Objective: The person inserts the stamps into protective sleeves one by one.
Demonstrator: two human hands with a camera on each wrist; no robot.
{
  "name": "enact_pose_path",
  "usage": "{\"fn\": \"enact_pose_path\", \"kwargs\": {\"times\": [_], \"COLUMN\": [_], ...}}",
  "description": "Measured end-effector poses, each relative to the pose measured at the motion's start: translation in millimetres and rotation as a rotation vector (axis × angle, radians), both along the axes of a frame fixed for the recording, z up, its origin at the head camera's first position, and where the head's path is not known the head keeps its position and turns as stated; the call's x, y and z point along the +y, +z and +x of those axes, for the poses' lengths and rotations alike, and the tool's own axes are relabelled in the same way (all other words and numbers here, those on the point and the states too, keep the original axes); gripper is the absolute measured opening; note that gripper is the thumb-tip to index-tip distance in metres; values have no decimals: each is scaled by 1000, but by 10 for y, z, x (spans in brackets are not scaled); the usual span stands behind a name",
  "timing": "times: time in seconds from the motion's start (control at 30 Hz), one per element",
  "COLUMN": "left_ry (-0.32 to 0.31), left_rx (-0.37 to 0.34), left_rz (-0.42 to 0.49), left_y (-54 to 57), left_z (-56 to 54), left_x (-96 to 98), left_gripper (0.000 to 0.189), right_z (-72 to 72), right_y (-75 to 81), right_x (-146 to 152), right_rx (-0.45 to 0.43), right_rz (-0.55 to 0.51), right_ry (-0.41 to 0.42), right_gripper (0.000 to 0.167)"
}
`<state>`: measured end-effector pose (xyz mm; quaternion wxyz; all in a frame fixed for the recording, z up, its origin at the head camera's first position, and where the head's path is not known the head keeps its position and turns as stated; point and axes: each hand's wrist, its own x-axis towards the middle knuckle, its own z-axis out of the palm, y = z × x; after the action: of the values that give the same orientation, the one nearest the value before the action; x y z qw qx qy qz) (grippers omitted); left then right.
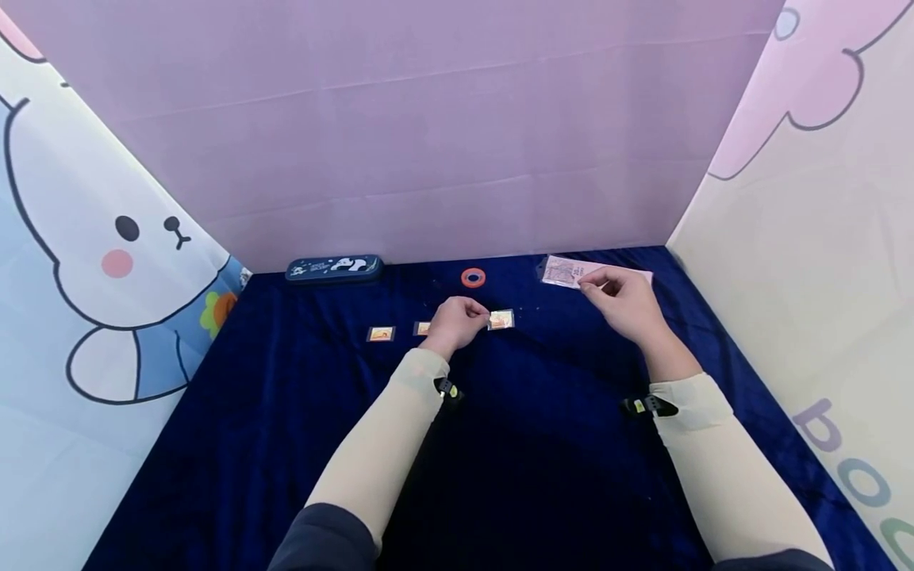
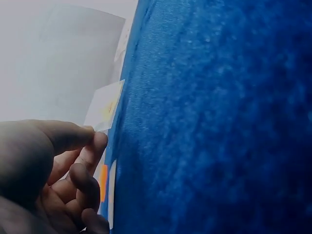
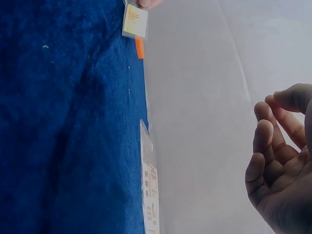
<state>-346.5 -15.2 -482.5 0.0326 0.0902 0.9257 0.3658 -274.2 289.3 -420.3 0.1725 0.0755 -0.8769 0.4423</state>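
My left hand [image 1: 458, 321] pinches a small clear-edged card with a yellow-gold print [image 1: 501, 319] by its near corner, between thumb and forefinger. The left wrist view shows the card [image 2: 106, 105] tilted upward from the fingertips. To the left lie two similar small cards; one card [image 1: 381, 334] shows whole, and the other card [image 1: 423, 327] is partly behind my left hand. My right hand [image 1: 624, 301] overlaps the pink printed packet [image 1: 560, 271] in the head view. In the right wrist view, its fingers are loosely bent, thumb close to forefinger, with nothing visible in them.
An orange-red tape roll [image 1: 473, 277] lies beyond my left hand. A dark blue pencil case with a panda print [image 1: 334, 269] is at the back left. Dark blue cloth [image 1: 286, 412] covers the table, with a pink curtain [image 1: 428, 135] behind and printed panels at both sides.
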Motion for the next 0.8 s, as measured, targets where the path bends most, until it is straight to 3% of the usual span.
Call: {"fn": "enact_pose_path", "kwargs": {"times": [0.43,0.6,0.8], "left_ry": [44,43,41], "left_rx": [25,34,102], "left_rz": [-59,-39,-20], "left_y": [-56,-27,58], "left_z": [-76,-89,-73], "left_x": [37,-47,-238], "left_gripper": [9,8,6], "right_z": [-70,-71,-98], "right_y": [-43,-41,-86], "right_x": [75,83,118], "right_rx": [-27,-28,-46], "right_rz": [25,37,51], "right_ry": [-34,-30,-44], "right_gripper": [19,22,21]}}
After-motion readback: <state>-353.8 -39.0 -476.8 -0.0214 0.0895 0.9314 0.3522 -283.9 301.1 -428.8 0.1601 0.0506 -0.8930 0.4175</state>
